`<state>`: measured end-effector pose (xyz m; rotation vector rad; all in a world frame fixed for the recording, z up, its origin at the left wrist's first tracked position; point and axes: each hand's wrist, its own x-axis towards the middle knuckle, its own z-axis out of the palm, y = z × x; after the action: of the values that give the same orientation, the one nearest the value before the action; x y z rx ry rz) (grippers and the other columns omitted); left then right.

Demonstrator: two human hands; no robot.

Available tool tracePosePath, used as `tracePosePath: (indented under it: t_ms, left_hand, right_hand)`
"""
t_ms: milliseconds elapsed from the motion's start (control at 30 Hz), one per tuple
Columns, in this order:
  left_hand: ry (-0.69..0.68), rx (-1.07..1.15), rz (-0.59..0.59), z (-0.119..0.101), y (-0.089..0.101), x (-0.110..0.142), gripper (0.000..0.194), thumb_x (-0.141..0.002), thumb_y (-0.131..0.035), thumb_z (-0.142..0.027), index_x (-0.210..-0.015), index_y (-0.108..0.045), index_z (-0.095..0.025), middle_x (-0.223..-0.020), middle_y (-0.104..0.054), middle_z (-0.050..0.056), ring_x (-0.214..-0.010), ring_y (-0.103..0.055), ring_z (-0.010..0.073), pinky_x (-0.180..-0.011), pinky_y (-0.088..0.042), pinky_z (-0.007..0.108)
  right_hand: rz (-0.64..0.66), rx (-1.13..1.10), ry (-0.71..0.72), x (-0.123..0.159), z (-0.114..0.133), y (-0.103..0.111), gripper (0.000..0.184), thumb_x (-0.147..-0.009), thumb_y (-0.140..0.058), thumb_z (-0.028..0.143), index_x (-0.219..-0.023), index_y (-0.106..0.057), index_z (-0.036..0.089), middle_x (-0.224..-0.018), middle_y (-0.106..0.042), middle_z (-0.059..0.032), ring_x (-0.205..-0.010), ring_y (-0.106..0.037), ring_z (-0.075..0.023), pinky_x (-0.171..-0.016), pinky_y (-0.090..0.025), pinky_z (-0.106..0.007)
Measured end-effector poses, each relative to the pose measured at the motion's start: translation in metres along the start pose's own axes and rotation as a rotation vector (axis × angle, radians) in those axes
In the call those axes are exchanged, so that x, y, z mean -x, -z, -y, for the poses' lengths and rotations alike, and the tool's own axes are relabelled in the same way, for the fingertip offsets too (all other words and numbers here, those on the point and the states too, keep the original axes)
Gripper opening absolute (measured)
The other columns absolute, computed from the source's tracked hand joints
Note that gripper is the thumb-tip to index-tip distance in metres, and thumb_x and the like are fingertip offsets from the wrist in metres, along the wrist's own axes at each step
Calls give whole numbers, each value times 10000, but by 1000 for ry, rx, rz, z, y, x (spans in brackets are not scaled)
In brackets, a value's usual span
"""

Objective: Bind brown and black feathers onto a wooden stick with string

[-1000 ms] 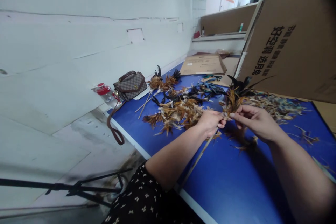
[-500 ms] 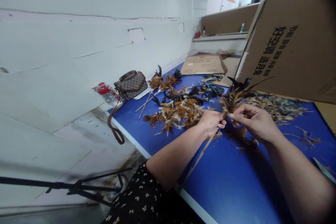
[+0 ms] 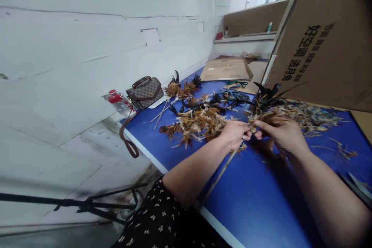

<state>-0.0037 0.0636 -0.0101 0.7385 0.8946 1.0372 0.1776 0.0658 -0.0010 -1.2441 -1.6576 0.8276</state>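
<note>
My left hand (image 3: 235,133) is closed round a thin bamboo stick (image 3: 218,174) that slants down toward the table's near edge. At the stick's top sits a tuft of brown and black feathers (image 3: 264,104). My right hand (image 3: 280,135) pinches the base of that tuft, its fingertips touching my left hand. A pile of loose brown feathers (image 3: 197,124) lies on the blue table (image 3: 250,201) just left of my hands. More loose feathers (image 3: 308,114) are spread to the right.
A large cardboard box (image 3: 325,46) stands at the right. A brown handbag (image 3: 144,92) and a red-capped bottle (image 3: 119,102) sit at the table's left corner. Finished feather sticks (image 3: 174,93), dark straps (image 3: 235,99) and flat cardboard (image 3: 226,69) lie further back. A tripod leg (image 3: 87,203) stands on the floor.
My right hand has slid slightly left along the feather tuft, closer to my left hand. The view has shifted a little; the stick stays in my left hand.
</note>
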Motion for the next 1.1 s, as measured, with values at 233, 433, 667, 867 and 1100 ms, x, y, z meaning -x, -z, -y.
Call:
tracePosePath:
  t_ms: [233,433,667,867,1100]
  left_hand:
    - [33,20,5,-4,-4,6,355,-989,-606,58,-666,-627,-89,-668,-596,49,-535,-468,58,-517,-249,208]
    - [46,33,27,-5,-2,7,295,-990,-699,0,-707,-658,-73,-726,-620,75,-568,-480,61,-532,-270,201]
    - [-24,13,35,-1,-5,9,389,-1014,-701,-50,-642,-604,-105,-620,-532,15,-535,-437,57,-529,-250,202]
    - [-90,-49,61,4,-7,10,402,-975,-820,-163,-635,-611,-117,-589,-543,-3,-524,-451,53,-544,-288,204]
    - [-166,-198,-36,14,-8,10,416,-1000,-746,-200,-617,-592,-147,-572,-529,-25,-515,-434,57,-560,-318,216]
  right_hand:
    - [-75,-76,-69,2,3,-9,611,-804,-934,779,-619,-652,269,-579,-623,-26,-526,-523,-198,-503,-408,-385]
    - [-188,-81,77,3,3,-19,392,-843,-943,672,-915,-856,296,-960,-861,-82,-890,-776,-341,-808,-637,-486]
    - [-360,60,204,0,-12,-32,364,-911,-873,617,-842,-809,265,-925,-834,-69,-839,-750,-280,-818,-602,-423]
    - [-415,143,247,-3,-19,-33,348,-924,-852,549,-767,-776,248,-773,-751,-40,-713,-668,-222,-712,-529,-361]
    - [-248,-10,100,-3,-7,-24,420,-843,-904,645,-889,-848,231,-854,-827,-70,-728,-720,-239,-703,-581,-367]
